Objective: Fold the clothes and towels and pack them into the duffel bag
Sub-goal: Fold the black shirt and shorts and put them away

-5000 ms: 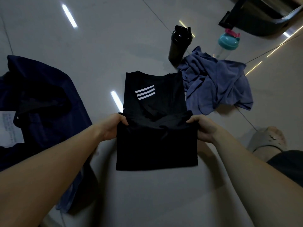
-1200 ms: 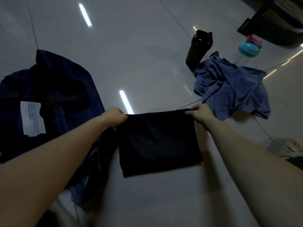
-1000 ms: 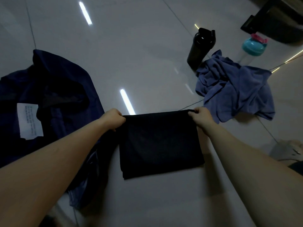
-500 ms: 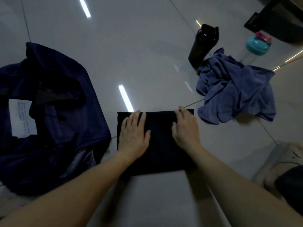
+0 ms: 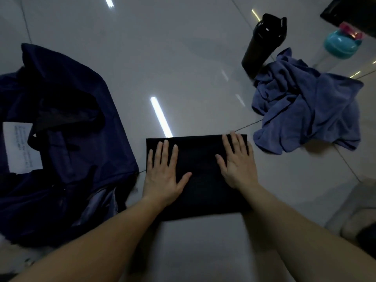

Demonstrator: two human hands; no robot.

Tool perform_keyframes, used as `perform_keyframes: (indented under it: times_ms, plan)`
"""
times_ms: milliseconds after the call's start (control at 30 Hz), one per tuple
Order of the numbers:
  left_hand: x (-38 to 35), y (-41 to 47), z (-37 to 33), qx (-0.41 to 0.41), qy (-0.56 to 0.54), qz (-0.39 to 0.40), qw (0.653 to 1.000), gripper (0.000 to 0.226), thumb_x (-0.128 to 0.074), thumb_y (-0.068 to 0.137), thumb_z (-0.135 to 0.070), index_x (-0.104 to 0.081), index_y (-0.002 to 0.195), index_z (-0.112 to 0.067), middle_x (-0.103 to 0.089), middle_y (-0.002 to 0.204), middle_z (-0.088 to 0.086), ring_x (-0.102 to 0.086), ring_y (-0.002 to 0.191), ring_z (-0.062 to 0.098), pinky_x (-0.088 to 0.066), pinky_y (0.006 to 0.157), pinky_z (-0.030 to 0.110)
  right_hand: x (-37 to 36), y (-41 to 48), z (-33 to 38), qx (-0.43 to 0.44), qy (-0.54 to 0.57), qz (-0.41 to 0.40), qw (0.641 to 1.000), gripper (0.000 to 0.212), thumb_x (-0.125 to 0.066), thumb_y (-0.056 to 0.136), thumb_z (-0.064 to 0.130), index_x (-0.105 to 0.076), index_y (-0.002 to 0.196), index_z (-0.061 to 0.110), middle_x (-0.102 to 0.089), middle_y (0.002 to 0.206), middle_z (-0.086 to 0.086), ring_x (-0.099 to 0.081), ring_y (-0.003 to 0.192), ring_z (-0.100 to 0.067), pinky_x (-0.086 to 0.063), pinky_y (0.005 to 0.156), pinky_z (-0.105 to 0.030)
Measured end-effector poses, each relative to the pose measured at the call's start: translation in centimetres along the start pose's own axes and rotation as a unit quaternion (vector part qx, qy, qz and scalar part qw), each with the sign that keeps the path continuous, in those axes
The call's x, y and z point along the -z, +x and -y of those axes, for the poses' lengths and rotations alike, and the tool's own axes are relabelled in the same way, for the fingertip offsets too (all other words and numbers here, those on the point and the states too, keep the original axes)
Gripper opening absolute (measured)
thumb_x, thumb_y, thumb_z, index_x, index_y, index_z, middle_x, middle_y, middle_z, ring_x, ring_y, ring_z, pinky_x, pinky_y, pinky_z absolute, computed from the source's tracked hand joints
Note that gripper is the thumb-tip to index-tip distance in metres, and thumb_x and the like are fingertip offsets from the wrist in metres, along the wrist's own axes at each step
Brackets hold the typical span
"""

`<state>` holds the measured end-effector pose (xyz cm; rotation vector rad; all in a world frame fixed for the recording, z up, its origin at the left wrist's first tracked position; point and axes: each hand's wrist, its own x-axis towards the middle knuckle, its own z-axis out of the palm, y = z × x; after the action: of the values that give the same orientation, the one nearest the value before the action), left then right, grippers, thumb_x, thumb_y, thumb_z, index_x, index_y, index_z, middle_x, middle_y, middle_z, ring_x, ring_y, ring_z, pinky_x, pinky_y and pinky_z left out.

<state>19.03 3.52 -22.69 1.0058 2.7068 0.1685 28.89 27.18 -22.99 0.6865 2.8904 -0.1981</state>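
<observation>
A dim indoor room, probably a home. Everything sits on a glossy pale tiled floor [image 5: 193, 58] showing strip-light reflections [image 5: 160, 117]. A black shaker bottle [image 5: 262, 43] and a teal-lidded bottle [image 5: 339, 44] stand far right near dark furniture [image 5: 354, 13]. A navy duffel bag [image 5: 71, 159] lies left.

The black shirt [image 5: 200, 159] lies flat in the middle, folded small. The dark blue bag [image 5: 81, 176] slumps just left of it — the blue towel [image 5: 305, 110] lies crumpled, far right.
</observation>
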Motion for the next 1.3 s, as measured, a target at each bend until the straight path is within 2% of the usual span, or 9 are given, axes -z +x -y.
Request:
perform_keyframes:
  times_ms: [100, 300, 533, 667, 867, 1033, 1100, 1167, 1300]
  plan:
    - [1.7, 2.1, 0.1, 0.010, -0.038, -0.038, 0.998, 0.070, -0.034, 0.098, -0.055, -0.034, 0.154, -0.015, -0.031, 0.160, 0.014, -0.022, 0.151, 0.028, -0.008, 0.125, 0.052, 1.6, 1.6, 0.0, 0.007, -0.025, 0.023, 0.999, 0.076, -0.024, 0.096, 0.064, -0.024, 0.158, 0.019, -0.019, 0.166, -0.009, -0.015, 0.153, -0.028, -0.014, 0.123, -0.049]
    - [5.9, 6.0, 1.8, -0.014, -0.015, 0.051, 0.998, 0.073, -0.064, 0.087, -0.056, -0.039, 0.147, -0.022, -0.046, 0.141, 0.005, -0.043, 0.130, 0.026, -0.030, 0.114, 0.043, 7.6, 5.5, 0.9, 0.072, -0.057, 0.141, 0.986, 0.064, -0.067, 0.083, 0.052, -0.047, 0.133, 0.018, -0.046, 0.129, -0.011, -0.046, 0.120, -0.035, -0.038, 0.100, -0.046]
    - [6.7, 6.0, 0.3, 0.049, -0.026, 0.178, 0.982, 0.029, -0.070, 0.086, -0.037, -0.058, 0.105, -0.019, -0.067, 0.098, 0.003, -0.060, 0.082, 0.022, -0.042, 0.075, 0.035, 8.4, 6.1, 2.4, 0.050, 0.006, 0.254, 0.966, 0.031, -0.071, 0.081, 0.021, -0.056, 0.107, 0.016, -0.063, 0.104, -0.011, -0.062, 0.095, -0.035, -0.047, 0.073, -0.036]
    - [7.1, 5.5, 1.0, 0.080, -0.095, 0.244, 0.962, 0.017, -0.077, 0.082, -0.033, -0.065, 0.087, -0.021, -0.067, 0.088, 0.001, -0.066, 0.080, 0.021, -0.055, 0.068, 0.033, 9.0, 5.8, 2.4, 0.061, 0.073, 0.298, 0.950, 0.013, -0.074, 0.079, 0.014, -0.068, 0.090, 0.012, -0.067, 0.083, -0.009, -0.064, 0.079, -0.029, -0.044, 0.065, -0.031]
    - [13.5, 6.6, 2.2, 0.030, -0.145, 0.166, 0.975, 0.013, -0.061, 0.085, -0.016, -0.071, 0.094, -0.019, -0.070, 0.084, 0.000, -0.067, 0.075, 0.017, -0.055, 0.065, 0.032, 14.3, 5.8, 1.5, 0.103, 0.146, 0.205, 0.962, 0.003, -0.060, 0.090, 0.008, -0.059, 0.089, 0.010, -0.059, 0.080, -0.008, -0.055, 0.068, -0.024, -0.036, 0.058, -0.034]
    - [18.1, 6.0, 1.3, -0.052, -0.068, -0.025, 0.996, 0.008, -0.062, 0.087, -0.018, -0.061, 0.090, -0.026, -0.063, 0.084, 0.001, -0.059, 0.075, 0.025, -0.046, 0.065, 0.035, 18.9, 3.6, 1.5, 0.125, 0.124, 0.034, 0.984, 0.031, -0.054, 0.081, -0.003, -0.052, 0.067, 0.024, -0.055, 0.061, 0.000, -0.046, 0.053, -0.021, -0.035, 0.055, -0.037]
    - [17.7, 4.5, 1.1, -0.094, -0.058, -0.116, 0.987, 0.014, -0.064, 0.086, -0.016, -0.066, 0.098, -0.022, -0.067, 0.084, 0.003, -0.061, 0.075, 0.029, -0.048, 0.065, 0.037, 18.4, 1.7, 1.4, 0.129, 0.088, -0.044, 0.987, 0.027, -0.059, 0.078, -0.003, -0.070, 0.088, 0.020, -0.068, 0.076, -0.004, -0.055, 0.063, -0.026, -0.043, 0.057, -0.037]
    - [16.0, 2.5, 0.9, -0.159, -0.027, -0.175, 0.971, 0.021, -0.068, 0.081, -0.010, -0.070, 0.100, -0.016, -0.070, 0.081, 0.005, -0.064, 0.071, 0.031, -0.046, 0.061, 0.035, 16.4, -0.4, 0.9, 0.135, 0.035, -0.115, 0.983, 0.043, -0.068, 0.073, -0.001, -0.074, 0.112, 0.015, -0.075, 0.095, -0.009, -0.067, 0.082, -0.034, -0.054, 0.067, -0.041]
    - [10.7, -1.8, 0.2, -0.226, 0.044, -0.148, 0.962, 0.030, -0.077, 0.068, -0.005, -0.072, 0.096, -0.013, -0.070, 0.080, 0.004, -0.064, 0.067, 0.025, -0.052, 0.058, 0.033, 9.7, -5.6, -0.5, 0.145, 0.000, -0.103, 0.984, 0.049, -0.070, 0.062, -0.003, -0.074, 0.109, 0.011, -0.075, 0.103, -0.009, -0.070, 0.090, -0.034, -0.058, 0.075, -0.042]
